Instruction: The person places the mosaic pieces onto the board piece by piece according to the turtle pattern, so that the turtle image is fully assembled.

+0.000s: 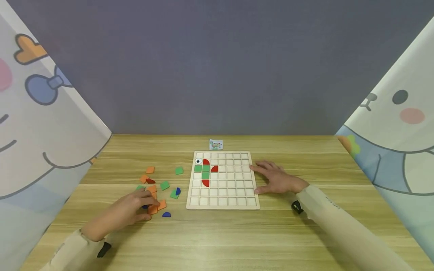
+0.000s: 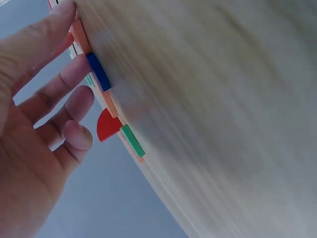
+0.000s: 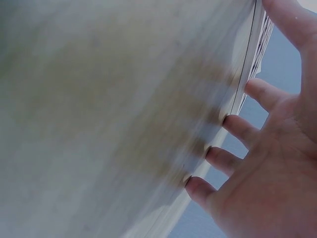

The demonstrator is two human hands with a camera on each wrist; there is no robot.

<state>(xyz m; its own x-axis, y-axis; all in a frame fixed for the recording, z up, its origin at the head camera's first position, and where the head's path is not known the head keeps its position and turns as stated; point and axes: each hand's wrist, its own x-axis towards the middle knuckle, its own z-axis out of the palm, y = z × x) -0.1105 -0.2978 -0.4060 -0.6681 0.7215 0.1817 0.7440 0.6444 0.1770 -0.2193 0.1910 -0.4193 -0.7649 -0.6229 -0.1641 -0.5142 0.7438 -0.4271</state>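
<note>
My left hand (image 1: 129, 207) is over a loose pile of flat tiles left of the board, fingertips down among the orange tiles (image 1: 162, 204). In the left wrist view, a blue piece (image 2: 99, 73) is right by the fingers, and a red piece (image 2: 107, 126) and a green tile (image 2: 132, 140) lie beyond them. My right hand (image 1: 278, 178) rests spread on the table, with thumb and index finger at the right edge of the wooden grid board (image 1: 223, 207). On the board's left part sit a white eye tile (image 1: 198, 161), green squares (image 1: 205, 175) and red quarter-rounds (image 1: 205, 183).
Green squares (image 1: 164, 185) lie between pile and board, one under a blue half-round (image 1: 178, 191). Another blue half-round (image 1: 166, 214) lies nearer me. A small picture card (image 1: 216, 144) is behind the board. A grey panel (image 1: 223, 75) closes off the table's back.
</note>
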